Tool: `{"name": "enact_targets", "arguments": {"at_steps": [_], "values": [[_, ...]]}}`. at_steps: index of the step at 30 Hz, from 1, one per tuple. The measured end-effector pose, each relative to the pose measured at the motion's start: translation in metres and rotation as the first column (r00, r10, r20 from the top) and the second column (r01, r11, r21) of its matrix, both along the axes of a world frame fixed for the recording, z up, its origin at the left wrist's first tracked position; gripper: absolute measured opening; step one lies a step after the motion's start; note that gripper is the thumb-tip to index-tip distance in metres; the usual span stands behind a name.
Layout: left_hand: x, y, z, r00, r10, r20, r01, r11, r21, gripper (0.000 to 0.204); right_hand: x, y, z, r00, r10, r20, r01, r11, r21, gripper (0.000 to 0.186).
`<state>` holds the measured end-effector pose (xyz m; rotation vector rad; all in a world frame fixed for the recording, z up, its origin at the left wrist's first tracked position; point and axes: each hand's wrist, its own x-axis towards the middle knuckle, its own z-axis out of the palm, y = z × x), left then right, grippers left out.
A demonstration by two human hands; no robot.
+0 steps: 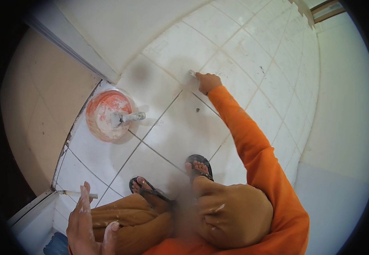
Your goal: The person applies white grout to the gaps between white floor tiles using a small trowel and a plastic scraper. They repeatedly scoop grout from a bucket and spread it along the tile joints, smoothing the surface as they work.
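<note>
My right hand (210, 82) reaches far forward, fingers closed on a small flat scraper (192, 73) smeared with white. Its tip is at the tiled floor (163, 131), near where a dark joint line meets a whitened one. At the lower left, my left hand (82, 231) is raised, palm and fingertips marked with white. A thin white cigarette (91, 196) passes between its fingers, one end darker. Ahead and to the left stands a round orange tub (91, 123) coated with pale paste. Across its rim lies a putty knife (127, 117), handle toward the right.
My sandalled feet (199, 166) rest on the tiles under my bent knees. Walls (341, 106) rise on the right and at the upper left. A doorway edge (72, 138) borders beige floor on the left. A blue object (57, 245) shows at lower left. A small dark crumb (198, 110) lies ahead.
</note>
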<state>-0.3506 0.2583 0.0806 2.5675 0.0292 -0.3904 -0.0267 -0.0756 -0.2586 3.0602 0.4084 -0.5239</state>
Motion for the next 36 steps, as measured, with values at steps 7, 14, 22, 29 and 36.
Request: {"name": "enact_targets", "arguments": {"at_steps": [7, 14, 22, 29, 36], "values": [[-0.003, -0.002, -0.002, 0.999, 0.045, -0.019, -0.045, 0.999, 0.0, 0.057, -0.097, 0.063, -0.044, 0.939, 0.3, 0.165, -0.327, 0.93, 0.17, 0.039], [-0.004, -0.006, 0.001, 1.0, 0.013, -0.005, -0.013, 0.999, 0.049, 0.056, -0.066, 0.06, 0.004, 0.98, 0.197, 0.03, -0.199, 0.959, 0.203, 0.054], [-0.01, -0.006, 0.0, 0.996, 0.087, 0.003, -0.087, 0.996, 0.038, 0.06, -0.127, 0.07, -0.045, 0.949, 0.311, 0.06, -0.316, 0.936, 0.155, 0.054], [-0.008, -0.003, -0.002, 0.999, 0.038, 0.017, -0.039, 0.998, 0.044, 0.062, -0.043, 0.066, 0.008, 0.987, -0.005, -0.158, 0.035, 0.982, 0.186, 0.055], [0.002, 0.004, -0.001, 0.998, 0.051, -0.044, -0.048, 0.996, 0.068, 0.064, 0.067, 0.085, 0.019, 0.98, 0.195, -0.026, -0.186, 0.962, 0.198, 0.065]]}}
